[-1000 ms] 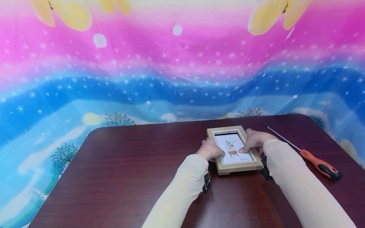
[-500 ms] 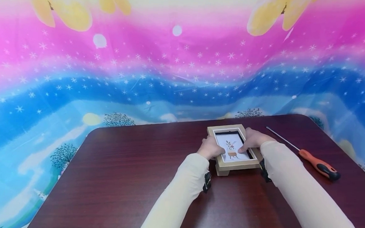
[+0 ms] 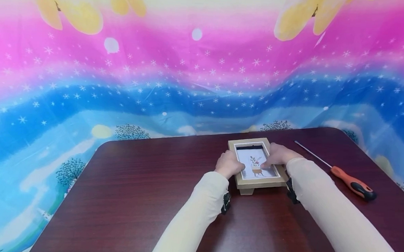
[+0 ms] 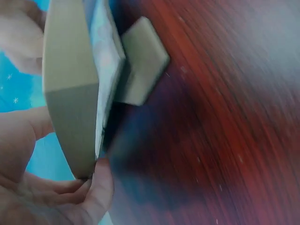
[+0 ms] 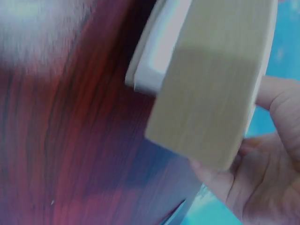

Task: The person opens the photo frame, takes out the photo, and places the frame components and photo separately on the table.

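My hands hold a light wooden picture frame (image 3: 264, 184), just over the table, from its two sides. The left hand (image 3: 229, 164) grips the left side, its thumb over the inner edge. On the opposite side the right hand (image 3: 280, 154) grips the frame, thumb reaching into the opening. Inside shows a white card (image 3: 256, 172) with a potted plant drawing, and a dark gap along its far edge. In the left wrist view, a thin sheet (image 4: 107, 61) juts below the frame's underside, with a beige flap (image 4: 143, 63) beneath. Fingers under the frame are partly hidden.
A screwdriver (image 3: 353, 182) with an orange and black handle lies to the right of the right hand. The dark red wooden table (image 3: 143, 199) extends left and toward me. A colourful printed cloth (image 3: 191, 76) hangs behind the far edge.
The frame has shifted slightly left with both hands, and more of the flap shows under its near edge. The card sits lower, with a wider dark gap at its far edge.
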`<state>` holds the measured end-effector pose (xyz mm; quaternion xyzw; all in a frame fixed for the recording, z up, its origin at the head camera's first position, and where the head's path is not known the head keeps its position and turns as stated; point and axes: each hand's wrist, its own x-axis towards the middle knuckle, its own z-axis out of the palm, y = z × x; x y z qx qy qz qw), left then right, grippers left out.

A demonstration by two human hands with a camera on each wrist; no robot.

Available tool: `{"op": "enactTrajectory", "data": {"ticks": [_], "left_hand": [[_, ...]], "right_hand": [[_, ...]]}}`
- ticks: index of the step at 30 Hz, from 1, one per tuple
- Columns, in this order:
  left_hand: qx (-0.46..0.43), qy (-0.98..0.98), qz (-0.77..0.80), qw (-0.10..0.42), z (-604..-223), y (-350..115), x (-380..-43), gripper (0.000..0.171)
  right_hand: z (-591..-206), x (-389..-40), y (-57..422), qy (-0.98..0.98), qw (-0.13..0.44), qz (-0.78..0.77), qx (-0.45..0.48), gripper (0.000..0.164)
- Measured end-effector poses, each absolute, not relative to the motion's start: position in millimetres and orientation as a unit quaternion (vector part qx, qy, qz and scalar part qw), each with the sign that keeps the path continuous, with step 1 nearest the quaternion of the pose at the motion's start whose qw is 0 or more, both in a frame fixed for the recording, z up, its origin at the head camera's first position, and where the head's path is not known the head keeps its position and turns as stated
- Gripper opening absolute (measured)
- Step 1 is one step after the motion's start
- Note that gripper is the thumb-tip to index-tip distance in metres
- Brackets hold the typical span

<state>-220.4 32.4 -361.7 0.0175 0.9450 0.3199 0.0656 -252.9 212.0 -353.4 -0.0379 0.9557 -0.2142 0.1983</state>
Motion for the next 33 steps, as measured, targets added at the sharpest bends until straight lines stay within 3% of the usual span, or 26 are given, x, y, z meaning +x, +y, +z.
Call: {"op": "enactTrajectory", "data": {"ticks": [3,8,14,22,27,33], "left_hand": [[0.015,0.956,0.29,0.043,-363,25,-219,0.017],[0.029,0.975,0.221,0.005,-364,14,-217,0.035],[0.066,0.989,0.113,-0.063,-364,8,-211,0.017],[0.073,0.989,0.04,-0.12,-369,-1,-204,0.034],[0.08,0.986,0.006,-0.143,-370,-11,-203,0.051],[0.071,0.984,0.014,-0.16,-370,-30,-203,0.052]], "right_hand": [[-354,-250,202,0.965,0.171,-0.194,-0.043,0.076],[-354,-240,186,0.973,0.119,-0.195,-0.045,0.089],[-358,-225,178,0.972,0.075,-0.216,-0.044,0.1],[-368,-212,172,0.96,0.014,-0.274,-0.061,0.078],[-369,-208,171,0.951,0.008,-0.303,-0.065,0.084],[-368,-203,177,0.932,0.023,-0.355,-0.075,0.086]]}}
